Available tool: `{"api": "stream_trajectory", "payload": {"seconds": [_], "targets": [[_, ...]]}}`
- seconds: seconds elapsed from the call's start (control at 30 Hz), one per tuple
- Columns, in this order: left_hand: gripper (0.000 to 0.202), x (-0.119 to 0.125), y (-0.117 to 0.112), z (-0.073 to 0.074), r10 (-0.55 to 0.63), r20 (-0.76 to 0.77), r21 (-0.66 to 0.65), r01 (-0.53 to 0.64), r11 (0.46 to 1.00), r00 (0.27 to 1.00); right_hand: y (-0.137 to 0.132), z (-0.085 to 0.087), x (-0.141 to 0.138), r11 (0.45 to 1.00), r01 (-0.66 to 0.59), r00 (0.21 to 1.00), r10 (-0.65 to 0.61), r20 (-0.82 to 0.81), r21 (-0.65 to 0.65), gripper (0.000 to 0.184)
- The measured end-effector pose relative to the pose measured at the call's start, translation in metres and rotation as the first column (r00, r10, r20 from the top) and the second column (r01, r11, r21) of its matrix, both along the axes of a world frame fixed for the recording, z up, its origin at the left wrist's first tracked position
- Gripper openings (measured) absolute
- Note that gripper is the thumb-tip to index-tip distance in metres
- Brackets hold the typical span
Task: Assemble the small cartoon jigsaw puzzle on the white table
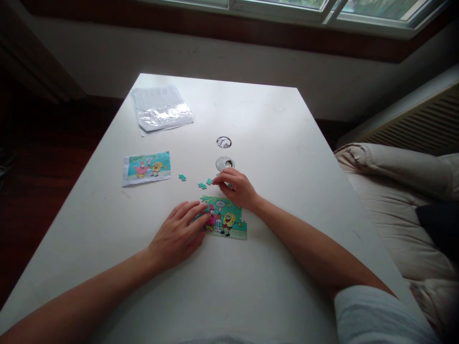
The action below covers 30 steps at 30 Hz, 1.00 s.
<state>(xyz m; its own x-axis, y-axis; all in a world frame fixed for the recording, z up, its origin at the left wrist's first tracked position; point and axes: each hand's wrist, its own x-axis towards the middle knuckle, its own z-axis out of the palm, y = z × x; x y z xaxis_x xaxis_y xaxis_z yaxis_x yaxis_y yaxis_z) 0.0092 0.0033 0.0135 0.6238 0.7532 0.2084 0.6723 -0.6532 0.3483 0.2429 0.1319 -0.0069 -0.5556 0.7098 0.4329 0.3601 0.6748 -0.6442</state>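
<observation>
A partly assembled jigsaw puzzle (230, 223) with cartoon figures on a teal ground lies flat on the white table. My left hand (179, 227) rests over its left side, fingers stretched out and covering that edge. Just above the puzzle, my right hand (234, 187) is bent, its fingertips closed at a small teal puzzle piece (210, 181). Two more loose pieces lie to the left: one puzzle piece (202, 186) close by and another puzzle piece (182, 177) farther off. Bits of teal show partly hidden beneath my right hand.
A printed reference picture (148, 168) lies to the left. Behind it, papers in a clear plastic sleeve (163, 109) sit near the far left corner. The white table (258, 119) has a round hole (224, 142) and a grey round cover (223, 163). A cushioned seat (380, 205) stands at right.
</observation>
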Motion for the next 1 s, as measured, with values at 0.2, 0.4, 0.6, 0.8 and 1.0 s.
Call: {"api": "stream_trajectory", "payload": {"seconds": [0.2,0.4,0.6,0.8,1.0], "targets": [[0.051,-0.005,0.016,-0.005,0.040,-0.053,-0.022,-0.042,0.999,0.998,0.002,-0.002,-0.001,1.000,-0.002,1.000,0.003,-0.021,0.015,0.023],[0.056,-0.002,0.019,-0.010,0.055,-0.077,-0.028,-0.057,0.998,0.996,0.004,0.001,0.001,0.999,0.035,0.998,-0.035,-0.044,0.015,0.021],[0.053,-0.007,0.017,-0.009,0.084,-0.082,-0.006,-0.084,0.996,0.993,0.016,0.014,0.023,0.978,0.203,0.975,-0.206,-0.084,-0.036,0.019],[0.050,-0.008,0.017,-0.010,0.104,-0.064,0.028,-0.103,0.994,0.992,0.034,0.040,0.057,0.939,0.275,0.919,-0.195,0.342,-0.204,0.017],[0.048,-0.007,0.016,-0.011,0.095,0.009,0.039,-0.096,0.995,0.995,0.024,0.062,0.075,0.969,0.200,0.734,-0.050,0.677,-0.146,0.014]]}}
